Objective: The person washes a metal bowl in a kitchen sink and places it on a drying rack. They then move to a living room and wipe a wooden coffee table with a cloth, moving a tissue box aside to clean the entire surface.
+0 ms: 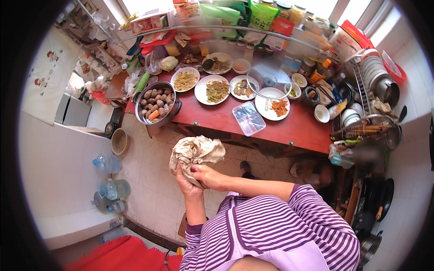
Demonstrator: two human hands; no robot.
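A crumpled beige cloth is bunched between my two hands, above the tiled floor and in front of the red table. My left hand grips its lower part from the left side. From the right, my right hand closes on the same gathered part, with the fingers partly hidden in the folds. Beyond the cloth, a steel pot of round brown root vegetables, with an orange piece among them, sits at the table's left end. A white plate of shredded food and a clear compartmented plastic box are on the table too.
More dishes, a glass lid and a white plate with orange-red food stand on the table. A dish rack holds stacked plates at right. Large plastic bottles and a beige basin are on the floor at left.
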